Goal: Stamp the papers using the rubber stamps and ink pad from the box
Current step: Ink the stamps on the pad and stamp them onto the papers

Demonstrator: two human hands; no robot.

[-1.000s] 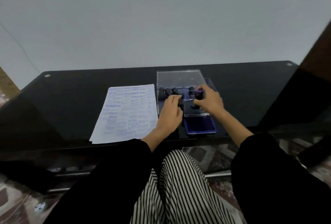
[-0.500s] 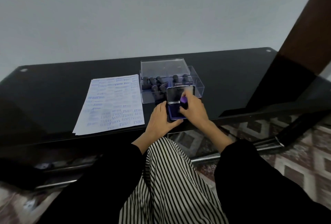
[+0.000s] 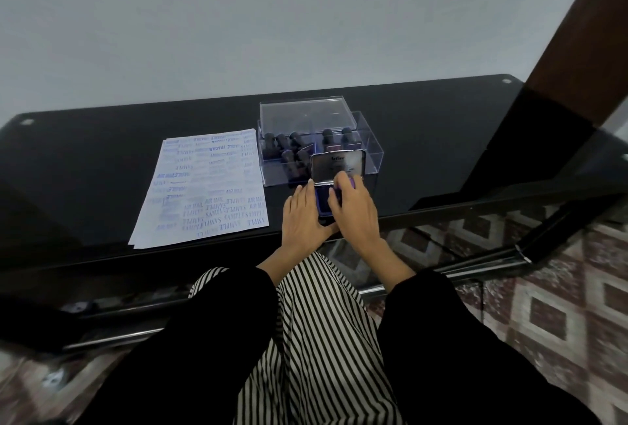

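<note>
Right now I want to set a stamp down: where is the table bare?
Bare tabletop left of the papers and right of the box. Crowded: in front of the box, where the left hand steadies the ink pad and the right hand presses a stamp.

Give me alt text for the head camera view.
A person's right hand presses a purple stamp onto an open ink pad on a black table, left hand flat beside it. Behind: a clear box of stamps; left: stamped papers.

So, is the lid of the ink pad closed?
No, the ink pad lid stands raised behind the right hand, which grips a purple stamp.
</note>
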